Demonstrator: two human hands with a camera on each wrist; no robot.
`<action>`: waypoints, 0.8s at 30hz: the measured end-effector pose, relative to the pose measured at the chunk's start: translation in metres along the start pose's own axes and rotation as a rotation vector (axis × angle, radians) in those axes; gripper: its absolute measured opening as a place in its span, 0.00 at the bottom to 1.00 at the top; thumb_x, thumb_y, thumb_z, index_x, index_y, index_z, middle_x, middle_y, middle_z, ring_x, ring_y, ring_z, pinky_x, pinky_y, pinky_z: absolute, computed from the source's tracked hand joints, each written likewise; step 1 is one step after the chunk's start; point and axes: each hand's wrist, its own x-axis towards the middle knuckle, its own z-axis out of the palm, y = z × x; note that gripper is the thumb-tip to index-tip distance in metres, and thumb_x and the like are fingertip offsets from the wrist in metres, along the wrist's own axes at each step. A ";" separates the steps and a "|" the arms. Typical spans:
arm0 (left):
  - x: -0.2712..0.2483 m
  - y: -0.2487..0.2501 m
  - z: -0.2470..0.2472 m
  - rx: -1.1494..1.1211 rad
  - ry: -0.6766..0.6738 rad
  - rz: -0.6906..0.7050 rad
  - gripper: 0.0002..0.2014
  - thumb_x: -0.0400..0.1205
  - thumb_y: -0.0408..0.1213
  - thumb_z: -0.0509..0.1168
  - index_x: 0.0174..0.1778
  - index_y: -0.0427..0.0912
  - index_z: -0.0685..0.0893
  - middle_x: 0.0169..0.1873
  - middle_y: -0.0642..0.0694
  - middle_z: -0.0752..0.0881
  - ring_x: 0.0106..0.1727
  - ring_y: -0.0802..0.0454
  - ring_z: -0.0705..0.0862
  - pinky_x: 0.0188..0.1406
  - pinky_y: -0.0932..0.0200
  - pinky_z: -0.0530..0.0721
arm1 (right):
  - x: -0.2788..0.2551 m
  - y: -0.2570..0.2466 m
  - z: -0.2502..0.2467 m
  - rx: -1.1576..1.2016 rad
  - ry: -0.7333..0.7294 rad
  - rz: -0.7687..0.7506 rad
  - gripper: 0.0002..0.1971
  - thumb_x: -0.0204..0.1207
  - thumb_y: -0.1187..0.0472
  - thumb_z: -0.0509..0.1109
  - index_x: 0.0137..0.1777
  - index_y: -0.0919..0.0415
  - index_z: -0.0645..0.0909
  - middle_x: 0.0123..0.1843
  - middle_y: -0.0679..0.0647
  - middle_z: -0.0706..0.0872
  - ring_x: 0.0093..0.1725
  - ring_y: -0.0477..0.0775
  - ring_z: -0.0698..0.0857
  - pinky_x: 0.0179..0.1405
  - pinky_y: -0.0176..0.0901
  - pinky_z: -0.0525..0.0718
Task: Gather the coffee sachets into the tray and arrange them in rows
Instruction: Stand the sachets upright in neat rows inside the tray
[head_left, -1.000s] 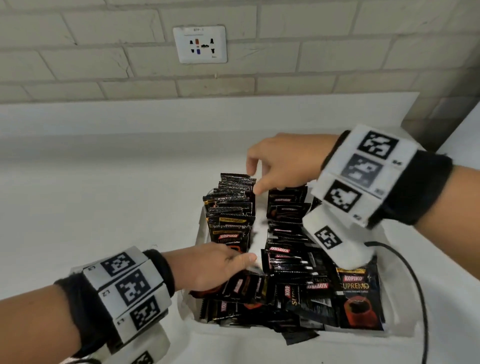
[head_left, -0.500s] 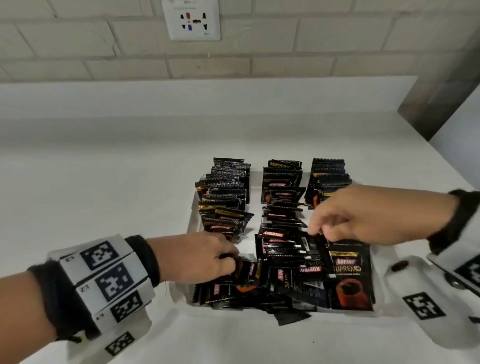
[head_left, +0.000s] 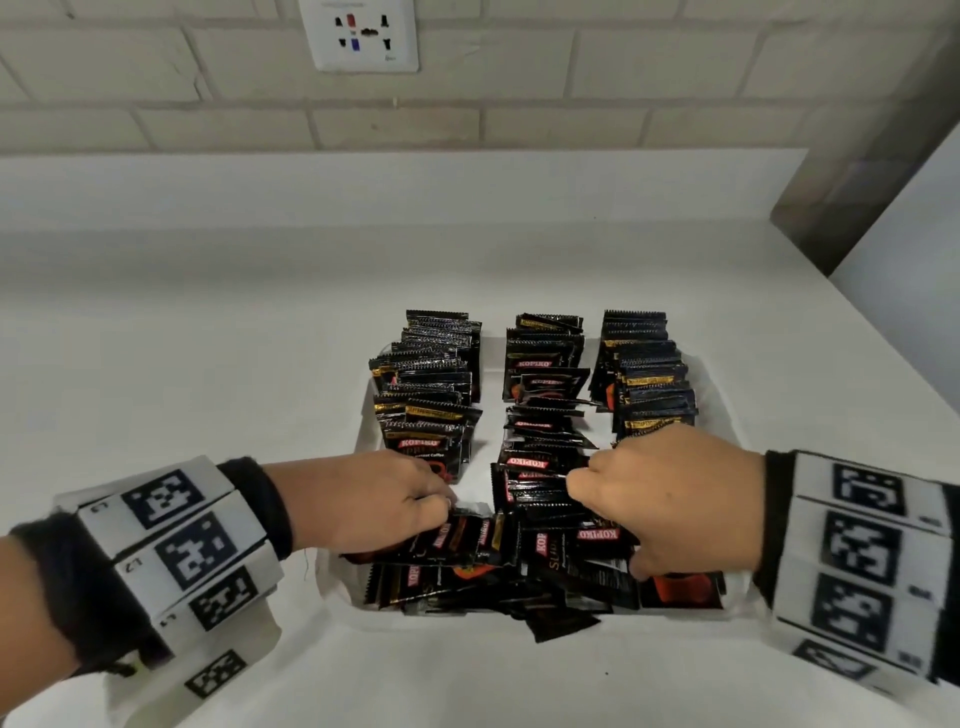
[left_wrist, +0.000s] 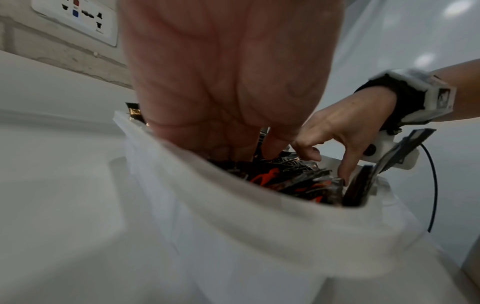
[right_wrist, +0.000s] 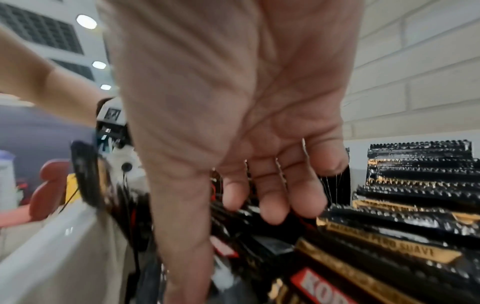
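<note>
A white tray (head_left: 336, 584) on the counter holds black coffee sachets. Three rows stand on edge at the back: left row (head_left: 431, 384), middle row (head_left: 543, 364), right row (head_left: 649, 374). A loose pile of sachets (head_left: 493, 564) lies across the front. My left hand (head_left: 441, 512) reaches into the pile's left side with fingers curled on sachets; in the left wrist view the left hand (left_wrist: 259, 152) dips past the tray rim (left_wrist: 233, 195). My right hand (head_left: 610, 525) straddles a bunch of sachets at the front of the middle row, fingers behind, thumb in front. The right wrist view shows the right hand (right_wrist: 231, 246) the same way.
The white counter (head_left: 182, 338) stretches left of and behind the tray. A brick wall with a socket plate (head_left: 363, 31) rises at the back. A grey panel (head_left: 857, 182) stands at the right rear. A thin black cable (left_wrist: 436, 185) hangs by my right wrist.
My right hand has come from the back of the tray to the front and lowered onto the middle sachets. The left hand stays at the pile's left, fingers curled tighter.
</note>
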 end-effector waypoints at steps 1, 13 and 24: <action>0.000 -0.001 0.000 0.000 -0.002 0.006 0.18 0.88 0.43 0.50 0.69 0.47 0.80 0.66 0.51 0.79 0.64 0.56 0.77 0.70 0.59 0.72 | 0.003 0.000 0.002 -0.017 0.036 0.001 0.14 0.75 0.54 0.65 0.55 0.58 0.67 0.51 0.53 0.80 0.48 0.56 0.82 0.33 0.43 0.74; -0.001 -0.006 -0.001 -0.025 -0.015 0.050 0.21 0.87 0.46 0.48 0.66 0.44 0.81 0.64 0.51 0.81 0.62 0.57 0.79 0.67 0.62 0.74 | 0.032 0.040 -0.032 0.472 0.319 0.144 0.10 0.78 0.61 0.64 0.35 0.53 0.72 0.27 0.43 0.74 0.27 0.37 0.73 0.30 0.29 0.73; 0.003 -0.008 -0.004 -0.019 -0.013 0.040 0.20 0.88 0.42 0.48 0.70 0.47 0.79 0.68 0.54 0.79 0.65 0.59 0.77 0.70 0.60 0.73 | 0.052 0.056 -0.034 0.450 0.374 0.283 0.09 0.75 0.54 0.69 0.43 0.55 0.71 0.32 0.45 0.74 0.35 0.48 0.77 0.32 0.38 0.75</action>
